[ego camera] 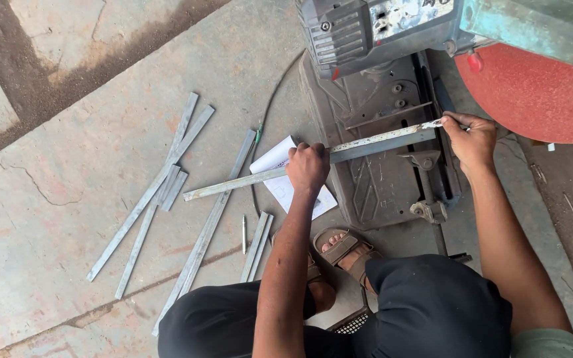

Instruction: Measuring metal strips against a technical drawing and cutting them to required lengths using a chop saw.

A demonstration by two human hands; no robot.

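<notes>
Metal bar (pixel 366 142): long flat strip lying across the base of the chop saw (pixel 379 166).
Left hand (pixel 308 167): fist closed around the bar's middle.
Right hand (pixel 470 138): fingers pinched on the bar's far end.
Floor: cut metal strips (pixel 167 185); white paper (pixel 280 174).

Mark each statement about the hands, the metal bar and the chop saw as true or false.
1. The left hand grips the long metal bar near its middle. True.
2. The right hand rests on the red cutting disc. False: it pinches the bar's end on the chop saw base.
3. Loose metal strips lie on the concrete floor. True.
4. The white paper lies on the disc. False: it lies on the floor under the bar.
</notes>
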